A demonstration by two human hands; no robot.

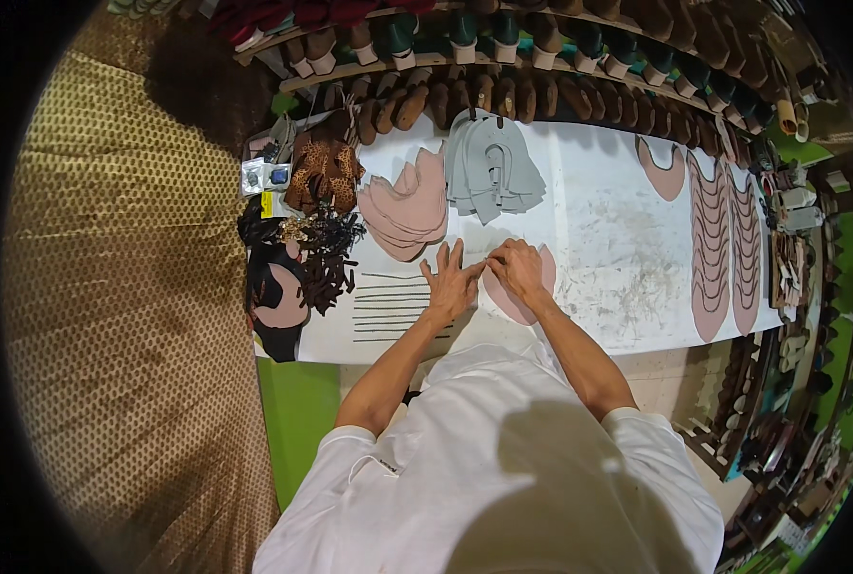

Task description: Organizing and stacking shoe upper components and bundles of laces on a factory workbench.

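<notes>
My left hand (454,284) rests on the white table with its fingers spread, its thumb reaching toward my right hand. My right hand (518,270) is closed in a pinch over the upper edge of a pink shoe-upper piece (513,308); what the fingertips hold is too small to make out. That piece lies partly hidden beneath the right hand. Several thin dark strips (388,308) lie in parallel rows left of my left forearm. Beyond the left hand is a stack of pink cut pieces (404,212), with grey cut pieces (493,167) to its right.
Overlapping pink pieces with dark edging (709,258) lie in columns at the right. A single pink curved piece (664,172) is at the far right. Dark scraps (326,258) and leopard-print material (323,172) crowd the left end. Racks of shoe lasts (484,91) line the back.
</notes>
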